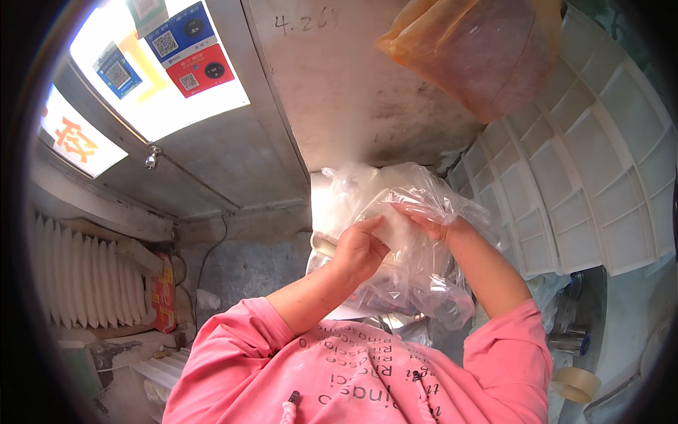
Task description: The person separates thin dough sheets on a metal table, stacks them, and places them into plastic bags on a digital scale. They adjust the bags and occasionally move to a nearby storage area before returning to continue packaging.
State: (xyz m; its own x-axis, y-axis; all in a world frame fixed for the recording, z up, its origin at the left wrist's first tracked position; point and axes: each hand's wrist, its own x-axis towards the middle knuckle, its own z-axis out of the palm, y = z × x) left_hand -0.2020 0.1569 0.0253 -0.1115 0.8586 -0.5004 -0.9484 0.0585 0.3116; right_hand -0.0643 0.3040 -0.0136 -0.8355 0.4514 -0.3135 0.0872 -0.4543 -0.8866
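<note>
Clear plastic bags [424, 265] lie bunched in front of me, over a pale container whose rim [323, 244] shows at the left. My left hand [363, 246] has its thumb and fingers on the edge of a thin whitish sheet or bag [394, 228]; the fingers are curled. My right hand [426, 222] reaches in among the clear plastic from the right, partly covered by it, with fingers extended towards the same whitish piece. What its fingertips touch is not clear.
An orange-tinted plastic bag [476, 58] hangs at the top right, beside a white gridded plastic rack [572, 175]. A white radiator [90, 275] stands at the left. At the lower right lie a roll of tape [576, 385] and a metal cup [569, 343].
</note>
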